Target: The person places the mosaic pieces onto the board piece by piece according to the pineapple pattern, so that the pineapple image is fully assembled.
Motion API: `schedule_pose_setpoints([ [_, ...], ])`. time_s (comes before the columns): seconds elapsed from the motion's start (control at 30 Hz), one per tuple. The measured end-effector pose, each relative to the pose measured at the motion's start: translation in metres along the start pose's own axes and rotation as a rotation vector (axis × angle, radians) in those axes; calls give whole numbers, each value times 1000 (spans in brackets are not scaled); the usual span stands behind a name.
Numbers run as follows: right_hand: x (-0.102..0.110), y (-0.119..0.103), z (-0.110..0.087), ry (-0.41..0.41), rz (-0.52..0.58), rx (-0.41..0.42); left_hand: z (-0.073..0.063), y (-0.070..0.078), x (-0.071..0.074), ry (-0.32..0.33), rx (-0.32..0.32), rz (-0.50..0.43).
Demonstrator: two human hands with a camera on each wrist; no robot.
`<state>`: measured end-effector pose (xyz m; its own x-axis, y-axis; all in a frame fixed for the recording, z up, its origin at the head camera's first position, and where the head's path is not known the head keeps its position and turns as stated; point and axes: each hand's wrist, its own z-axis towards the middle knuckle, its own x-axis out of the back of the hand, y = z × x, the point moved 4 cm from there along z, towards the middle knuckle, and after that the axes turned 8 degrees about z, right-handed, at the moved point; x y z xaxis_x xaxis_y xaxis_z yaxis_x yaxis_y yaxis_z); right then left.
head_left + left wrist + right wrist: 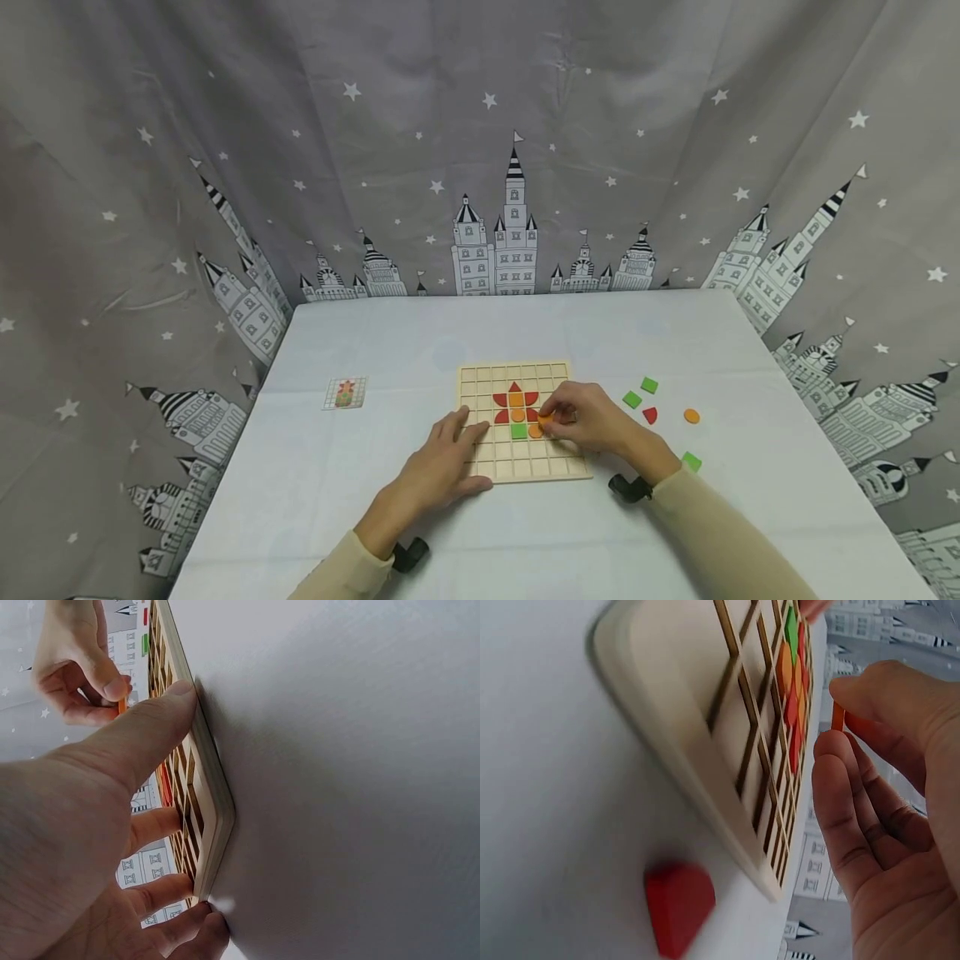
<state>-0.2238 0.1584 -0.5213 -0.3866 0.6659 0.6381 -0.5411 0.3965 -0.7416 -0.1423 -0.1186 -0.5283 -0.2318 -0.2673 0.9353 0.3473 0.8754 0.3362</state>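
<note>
A wooden grid board (528,468) lies on the white table. My left hand (438,461) rests on its left side, fingers spread over the edge and thumb at the near edge. Between thumb and fingertips, my right hand (596,417) pinches an orange round disc (838,715) on edge above the right part of the board. Near that hand, the grid holds red curved pieces (501,399), a red triangle (514,387), an orange square (516,400), orange discs (535,431) and a green square (519,432).
A small card (346,393) with a coloured grid picture lies at the left. Loose on the right are green squares (649,385), a red rounded piece (650,415) and an orange disc (692,416). Another green square (692,462) lies beside the right sleeve. A castle-print curtain (420,167) hangs behind the table.
</note>
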Motion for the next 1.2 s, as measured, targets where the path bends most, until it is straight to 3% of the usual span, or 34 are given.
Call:
schedule_pose_setpoints([
  [0.2,-17,-3,8,-11,-5,77,1,0,0,7,-8,0],
  [0.53,-38,-8,23,-47,-53,136,0,-2,-1,8,-17,-9],
  [1.2,-49,-15,29,-86,-79,126,1,-2,0,0,-13,-8],
])
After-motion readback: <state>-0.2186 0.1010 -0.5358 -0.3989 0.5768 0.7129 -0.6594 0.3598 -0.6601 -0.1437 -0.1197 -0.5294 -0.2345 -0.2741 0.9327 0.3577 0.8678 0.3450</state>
